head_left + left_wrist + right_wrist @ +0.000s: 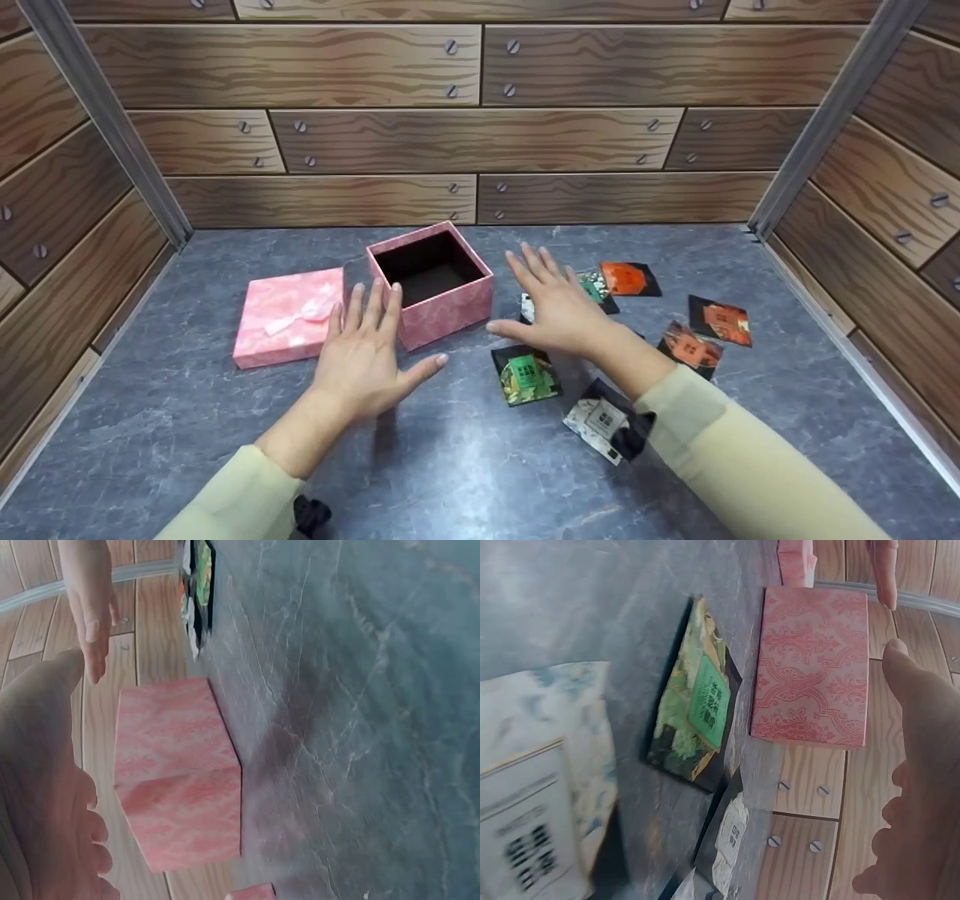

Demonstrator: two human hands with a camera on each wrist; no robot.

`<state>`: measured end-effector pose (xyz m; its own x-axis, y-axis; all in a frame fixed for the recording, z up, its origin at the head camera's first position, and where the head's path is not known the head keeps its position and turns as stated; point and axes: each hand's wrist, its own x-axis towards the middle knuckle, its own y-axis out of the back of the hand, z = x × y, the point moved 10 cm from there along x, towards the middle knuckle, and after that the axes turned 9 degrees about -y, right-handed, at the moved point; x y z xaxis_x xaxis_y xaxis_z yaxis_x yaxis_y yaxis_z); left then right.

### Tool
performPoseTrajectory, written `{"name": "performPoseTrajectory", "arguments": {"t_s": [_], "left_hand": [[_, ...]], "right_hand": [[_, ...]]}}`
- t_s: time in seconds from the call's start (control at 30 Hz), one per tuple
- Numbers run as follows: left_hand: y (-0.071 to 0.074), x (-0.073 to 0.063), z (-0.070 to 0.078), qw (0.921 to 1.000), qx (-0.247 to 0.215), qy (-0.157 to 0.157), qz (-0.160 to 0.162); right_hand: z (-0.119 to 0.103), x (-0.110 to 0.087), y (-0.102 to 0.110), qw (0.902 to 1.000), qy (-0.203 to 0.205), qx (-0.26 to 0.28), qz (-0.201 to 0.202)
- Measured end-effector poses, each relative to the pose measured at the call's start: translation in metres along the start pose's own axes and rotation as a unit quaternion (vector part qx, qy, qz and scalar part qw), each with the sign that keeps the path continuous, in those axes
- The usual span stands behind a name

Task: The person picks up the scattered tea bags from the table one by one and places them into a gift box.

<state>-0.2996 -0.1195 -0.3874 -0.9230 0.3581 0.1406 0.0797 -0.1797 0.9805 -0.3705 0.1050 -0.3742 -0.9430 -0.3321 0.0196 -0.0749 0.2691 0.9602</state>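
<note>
An uncovered pink square box (454, 309) with a black inside stands near the middle of the table. Its pink lid (281, 306), with a ribbon bow, lies to its left. My left hand (361, 367) hovers palm down before the lid and box, fingers straight, holding nothing. Spread above several flat sachets is my right hand (564, 309), likewise holding nothing and partly covering those beneath. Closest to it lies a green sachet (526, 377). A white sachet (600, 418) sits nearer the front. In the right wrist view the patterned box side (810, 667) rises beyond the green sachet (705, 701).
Orange sachets lie on the right: one at the back (630, 278), another farther right (721, 321) and a third (690, 349) near the right forearm. Wood-patterned walls (480, 142) enclose the grey marbled table (450, 465) at the back and both sides.
</note>
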Motion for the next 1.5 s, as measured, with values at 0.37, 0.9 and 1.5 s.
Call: {"name": "performPoseTrajectory", "arguments": {"t_s": [0.37,0.9,1.5], "left_hand": [[-0.010,0.012,-0.007,1.0000,0.000,-0.004,-0.002],[0.000,0.016,-0.004,0.9993,-0.006,-0.038,-0.004],[0.013,-0.016,0.001,0.9962,-0.007,-0.086,0.006]], "right_hand": [[-0.023,0.025,-0.017,0.9991,0.033,0.008,-0.026],[-0.031,0.016,-0.023,0.9968,0.059,0.026,-0.047],[-0.051,-0.042,-0.022,0.9899,0.137,0.015,-0.031]]}}
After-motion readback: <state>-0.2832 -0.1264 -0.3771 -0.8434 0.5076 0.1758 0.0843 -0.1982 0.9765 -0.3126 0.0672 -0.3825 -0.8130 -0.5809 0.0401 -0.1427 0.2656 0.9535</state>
